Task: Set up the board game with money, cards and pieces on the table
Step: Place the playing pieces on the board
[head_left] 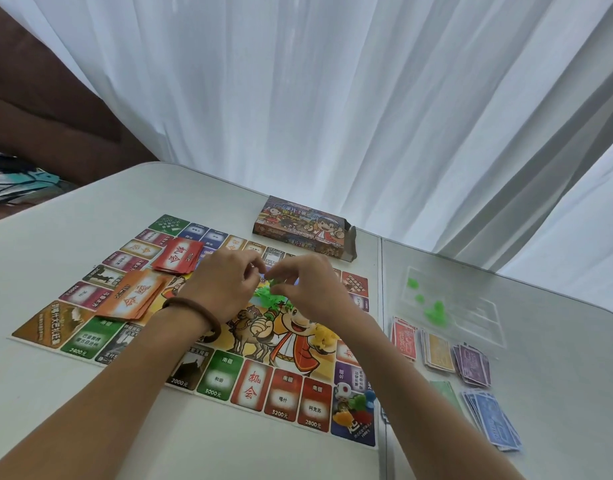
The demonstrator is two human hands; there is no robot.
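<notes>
Green houses (265,292) are unfinished: left hand (225,282) and right hand (305,282) seemingly pinch one. Cards (178,254) at ten o'clock, money (438,353) at three o'clock lie ready; the bag (478,317) holds more.

— What sort of place is this?
— A room in a home, most likely. Long white curtains (332,98) hang behind a pale surface (90,209).
— What else?
— Brown upholstery (38,109) stands at the left with tangled cables (10,181) below it, and a game board (215,375) lies spread out.
</notes>
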